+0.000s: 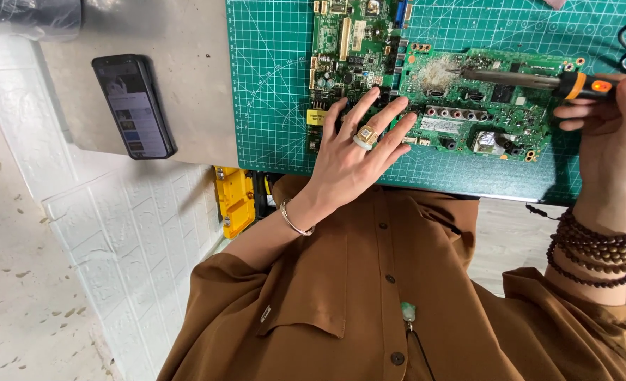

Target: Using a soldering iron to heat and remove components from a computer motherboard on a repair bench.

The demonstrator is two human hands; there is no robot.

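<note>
A black smartphone point(134, 106) lies face up on the grey tabletop point(186, 63), near its front edge, left of the green cutting mat point(270, 85). Below that edge stands a yellow case point(234, 200), beside a white embossed wall panel point(136, 233).

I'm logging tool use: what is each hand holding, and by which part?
The right hand grips a soldering iron by its orange-and-black handle. The left hand holds nothing; it rests flat on the circuit board.

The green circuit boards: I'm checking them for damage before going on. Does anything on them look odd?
Yes. The right green circuit board has a pale, scorched-looking dusty patch near its upper left corner, at the tip of the orange-handled soldering iron. The left board shows nothing comparable.
</note>
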